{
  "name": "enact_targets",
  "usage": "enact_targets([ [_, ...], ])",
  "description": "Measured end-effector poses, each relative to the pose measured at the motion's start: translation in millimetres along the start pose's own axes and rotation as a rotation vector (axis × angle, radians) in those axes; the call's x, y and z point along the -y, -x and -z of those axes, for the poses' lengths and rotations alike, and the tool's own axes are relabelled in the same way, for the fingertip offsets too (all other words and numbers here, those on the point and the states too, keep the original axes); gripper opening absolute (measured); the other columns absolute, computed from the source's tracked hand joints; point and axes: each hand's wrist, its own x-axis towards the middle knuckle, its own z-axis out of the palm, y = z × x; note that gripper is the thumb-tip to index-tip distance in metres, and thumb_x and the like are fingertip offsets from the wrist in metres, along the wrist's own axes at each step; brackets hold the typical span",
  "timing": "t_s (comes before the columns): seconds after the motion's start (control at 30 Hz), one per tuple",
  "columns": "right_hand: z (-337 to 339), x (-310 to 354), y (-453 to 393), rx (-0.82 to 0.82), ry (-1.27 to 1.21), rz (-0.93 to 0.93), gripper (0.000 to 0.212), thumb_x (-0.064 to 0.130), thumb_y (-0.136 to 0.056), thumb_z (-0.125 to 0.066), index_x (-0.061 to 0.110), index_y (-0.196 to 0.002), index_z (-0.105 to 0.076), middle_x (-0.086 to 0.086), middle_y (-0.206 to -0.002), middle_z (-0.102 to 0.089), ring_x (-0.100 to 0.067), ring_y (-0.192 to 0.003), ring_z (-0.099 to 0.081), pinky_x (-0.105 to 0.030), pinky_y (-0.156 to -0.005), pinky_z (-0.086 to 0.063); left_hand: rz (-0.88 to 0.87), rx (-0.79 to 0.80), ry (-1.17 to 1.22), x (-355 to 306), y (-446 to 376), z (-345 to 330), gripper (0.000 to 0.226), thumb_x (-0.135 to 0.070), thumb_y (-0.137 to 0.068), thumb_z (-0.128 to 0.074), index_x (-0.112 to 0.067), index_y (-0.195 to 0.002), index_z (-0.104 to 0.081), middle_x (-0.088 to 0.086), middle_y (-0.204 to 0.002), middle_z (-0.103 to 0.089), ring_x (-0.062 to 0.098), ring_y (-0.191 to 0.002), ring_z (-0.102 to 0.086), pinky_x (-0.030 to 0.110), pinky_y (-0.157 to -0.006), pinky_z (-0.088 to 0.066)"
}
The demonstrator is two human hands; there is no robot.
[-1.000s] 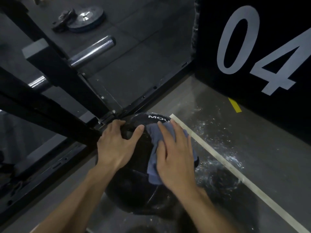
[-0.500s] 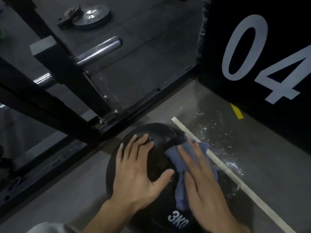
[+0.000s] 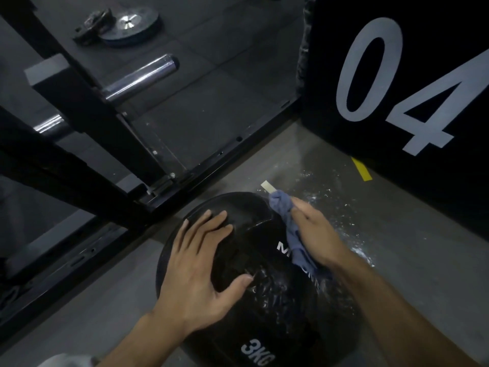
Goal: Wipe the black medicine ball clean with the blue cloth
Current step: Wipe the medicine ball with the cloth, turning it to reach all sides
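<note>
The black medicine ball (image 3: 264, 308) sits on the grey floor low in the view, with white "3KG" lettering near its bottom and partly covered white letters near its upper right. My left hand (image 3: 203, 271) rests flat on the ball's upper left, fingers spread. My right hand (image 3: 315, 234) presses the crumpled blue cloth (image 3: 288, 226) against the ball's upper right side. The cloth trails from beyond my fingertips down under my palm.
A black rack frame (image 3: 87, 160) with chrome bars (image 3: 143, 75) crosses the left. A black box marked "04" (image 3: 397, 83) stands at the right. Weight plates (image 3: 129, 25) lie at the far top. A white floor line (image 3: 267, 186) and wet splashes (image 3: 352, 223) are beside the ball.
The ball has rolled toward me, showing more lettering. My right hand slid the cloth to the ball's upper right edge. My left hand stayed flat on the ball.
</note>
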Motion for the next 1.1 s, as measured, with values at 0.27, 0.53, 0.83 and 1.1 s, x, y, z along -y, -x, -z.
enact_targets([
  [0.27,-11,-8,36,-0.096,-0.004,0.009,0.046,0.033,-0.11,-0.025,0.053,-0.144,-0.048,0.016,-0.135,-0.061,0.007,-0.12,-0.057,-0.024,-0.101,-0.043,0.028,-0.031,0.033,9,12,2,0.079,-0.078,-0.09,-0.048,-0.019,-0.142,-0.055,-0.007,-0.16,-0.043,0.017,-0.154,-0.033,0.062,-0.123,-0.025],
  [0.53,-51,53,57,0.036,0.484,0.437,0.055,0.038,-0.105,-0.035,0.043,-0.16,-0.031,0.016,-0.172,-0.014,0.003,-0.158,0.003,-0.03,-0.129,0.002,0.024,-0.024,0.063,17,3,6,0.077,-0.071,-0.084,-0.06,-0.025,-0.145,-0.048,-0.007,-0.156,-0.045,0.013,-0.15,-0.037,0.061,-0.12,-0.032],
  [0.83,2,-10,8,-0.063,-0.077,-0.136,0.036,0.031,-0.113,-0.035,0.031,-0.136,-0.062,0.006,-0.129,-0.068,-0.01,-0.115,-0.064,-0.02,-0.087,-0.047,0.023,0.017,0.094,20,-16,5,0.071,-0.076,-0.091,-0.051,-0.027,-0.142,-0.053,-0.011,-0.156,-0.045,0.009,-0.151,-0.036,0.061,-0.122,-0.031],
  [1.1,-42,-40,78,-0.364,-0.507,-0.367,0.046,0.045,-0.107,-0.039,0.047,-0.153,-0.043,0.012,-0.154,-0.052,-0.01,-0.139,-0.051,-0.043,-0.123,-0.034,0.023,0.083,0.112,33,-34,11,0.067,-0.074,-0.091,-0.05,-0.028,-0.14,-0.054,-0.01,-0.153,-0.044,0.015,-0.144,-0.043,0.057,-0.114,-0.042],
])
